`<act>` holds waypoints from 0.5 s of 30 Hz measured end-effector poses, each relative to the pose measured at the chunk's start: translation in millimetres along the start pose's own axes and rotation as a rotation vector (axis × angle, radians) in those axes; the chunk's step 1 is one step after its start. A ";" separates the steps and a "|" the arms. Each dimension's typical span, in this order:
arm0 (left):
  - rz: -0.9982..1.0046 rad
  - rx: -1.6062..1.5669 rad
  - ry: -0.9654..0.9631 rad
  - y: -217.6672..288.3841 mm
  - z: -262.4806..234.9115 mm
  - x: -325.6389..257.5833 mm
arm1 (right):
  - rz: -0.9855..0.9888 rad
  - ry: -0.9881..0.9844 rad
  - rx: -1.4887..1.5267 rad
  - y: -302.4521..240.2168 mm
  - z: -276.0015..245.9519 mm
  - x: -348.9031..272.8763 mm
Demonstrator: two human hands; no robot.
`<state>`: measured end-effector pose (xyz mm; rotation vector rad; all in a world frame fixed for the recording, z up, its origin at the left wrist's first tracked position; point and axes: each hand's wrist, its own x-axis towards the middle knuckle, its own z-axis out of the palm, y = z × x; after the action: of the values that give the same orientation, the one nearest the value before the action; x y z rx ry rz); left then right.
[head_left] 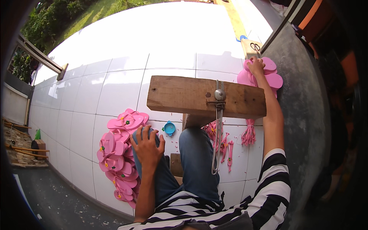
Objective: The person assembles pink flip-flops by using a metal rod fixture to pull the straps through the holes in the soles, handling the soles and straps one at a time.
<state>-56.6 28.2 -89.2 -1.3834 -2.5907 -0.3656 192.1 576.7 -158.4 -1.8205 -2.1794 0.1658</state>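
Note:
My left hand [147, 147] rests on my left knee, fingers spread and holding nothing. Beside it lies a heap of pink flip-flops [115, 163] with small flower ornaments on their straps. My right arm reaches far forward to the right, past a wooden stand. There my right hand [256, 66] has its fingers curled over the edge of a pink flip-flop sole [247, 76] in a pile of loose soles [274, 80]. How far the fingertips go under the sole is hidden. The wooden stand [180, 94] rises between my knees, with a long metal wire tool [217, 134] hanging from it.
A small blue round dish [169, 128] sits on the white tiles near my knees, among pink scraps. Bundles of pink straps [248, 133] lie right of the stand. Scissors [255, 47] rest on a board beyond the soles. A dark post stands at the far right.

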 end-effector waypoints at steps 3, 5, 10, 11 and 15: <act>0.034 -0.024 0.016 5.3 0.4 4.1 | -0.030 0.342 0.096 20.9 -21.3 -3.8; 0.025 -0.022 0.016 5.4 -0.5 2.6 | -0.037 0.572 0.174 14.3 -37.8 -24.4; 0.072 -0.241 0.037 7.0 -3.4 0.3 | 0.032 0.735 0.967 -0.4 -103.1 -145.1; 0.063 -0.327 0.036 2.9 -9.5 -3.2 | 0.055 0.674 1.083 -14.3 -110.7 -187.3; -0.044 -1.285 -0.423 18.5 -36.8 -17.9 | -0.215 0.702 0.931 -76.9 -150.4 -399.0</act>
<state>-29.7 12.9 -56.6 -1.7931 -2.6834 -2.2227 226.1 157.3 -54.8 -0.9119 -1.4005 0.3528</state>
